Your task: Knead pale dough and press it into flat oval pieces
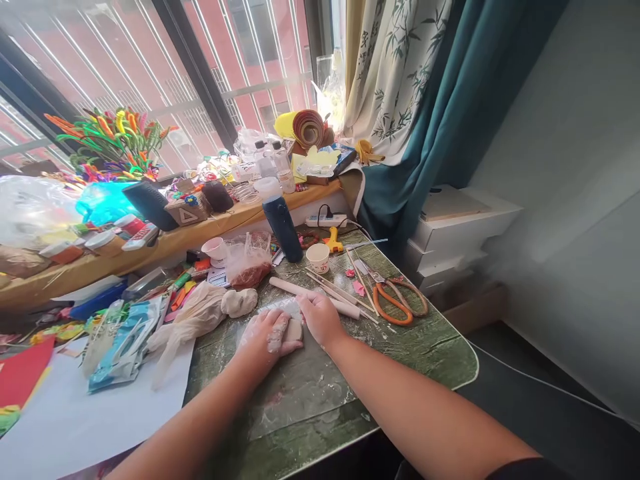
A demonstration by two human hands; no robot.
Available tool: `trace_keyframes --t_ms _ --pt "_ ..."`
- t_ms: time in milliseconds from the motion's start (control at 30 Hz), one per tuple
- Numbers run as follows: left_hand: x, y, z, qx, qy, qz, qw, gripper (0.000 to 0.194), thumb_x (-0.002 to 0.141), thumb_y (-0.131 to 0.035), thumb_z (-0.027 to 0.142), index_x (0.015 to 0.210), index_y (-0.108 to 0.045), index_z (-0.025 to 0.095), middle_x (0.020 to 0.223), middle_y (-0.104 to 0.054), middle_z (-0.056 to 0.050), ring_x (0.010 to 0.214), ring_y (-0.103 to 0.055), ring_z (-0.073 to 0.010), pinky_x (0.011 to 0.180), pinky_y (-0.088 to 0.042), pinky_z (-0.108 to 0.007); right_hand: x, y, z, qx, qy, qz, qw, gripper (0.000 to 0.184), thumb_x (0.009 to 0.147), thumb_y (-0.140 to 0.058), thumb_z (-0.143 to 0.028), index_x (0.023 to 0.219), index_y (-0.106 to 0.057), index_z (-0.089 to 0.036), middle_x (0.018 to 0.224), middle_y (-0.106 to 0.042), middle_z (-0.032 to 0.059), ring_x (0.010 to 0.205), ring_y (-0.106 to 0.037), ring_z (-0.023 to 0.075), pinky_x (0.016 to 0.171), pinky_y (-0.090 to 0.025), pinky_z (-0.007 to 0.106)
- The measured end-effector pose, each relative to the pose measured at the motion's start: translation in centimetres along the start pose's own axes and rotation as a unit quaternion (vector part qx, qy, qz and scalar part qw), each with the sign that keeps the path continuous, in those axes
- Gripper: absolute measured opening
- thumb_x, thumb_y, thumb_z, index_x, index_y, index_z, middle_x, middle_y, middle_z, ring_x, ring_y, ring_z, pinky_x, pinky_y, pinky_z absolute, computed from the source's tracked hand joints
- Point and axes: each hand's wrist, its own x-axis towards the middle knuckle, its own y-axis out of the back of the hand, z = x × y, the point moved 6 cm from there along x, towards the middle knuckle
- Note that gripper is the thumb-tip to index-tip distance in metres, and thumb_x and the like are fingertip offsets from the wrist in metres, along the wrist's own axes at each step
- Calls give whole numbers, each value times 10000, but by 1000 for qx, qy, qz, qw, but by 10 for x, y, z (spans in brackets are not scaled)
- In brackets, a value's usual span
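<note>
My left hand (267, 337) and my right hand (321, 319) press together on a pale lump of clay (294, 329) lying on a clear plastic sheet (300, 387) on the green table (430, 347). Both hands are dusted white, their fingers curled around the lump. A second pale lump (239, 302) rests just left of the hands. A wooden rolling pin (314, 297) lies right behind my right hand.
Orange-handled scissors (397, 301), thin wooden sticks (340, 288), a paper cup (318, 257), a dark blue bottle (283, 228) and a plastic bag (249, 261) sit behind. A crumpled glove (193, 319), packets and white paper (85, 413) crowd the left. The windowsill (165, 243) holds craft supplies.
</note>
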Motion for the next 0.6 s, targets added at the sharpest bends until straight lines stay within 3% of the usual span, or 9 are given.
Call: trace_keyframes --t_ms 167,333,600 --pt "4 1 6 -5 52 76 996 513 931 -582 567 1286 -608 198 1220 -661 -152 1090 -601 -339 939 -455 -478 -3 1 1 25 -1 -19 1000 375 865 -539 -482 592 -487 -230 501 -463 -51 494 -431 133 542 -377 276" --pt "4 -4 12 -34 15 66 997 398 993 -524 439 1310 -576 204 1198 -687 -130 1092 -632 -304 968 -479 -458 -3 1 1 44 -1 -24 999 384 855 -552 -513 594 -490 -238 495 -466 -49 489 -432 138 535 -389 281" --pt "-1 0 0 -111 29 114 987 450 927 -630 429 1321 -547 227 1226 -658 -111 1139 -619 -289 1006 -490 -465 0 0 4 53 -8 -35 998 377 848 -560 -525 615 -493 -236 511 -473 -52 489 -435 136 520 -384 276"
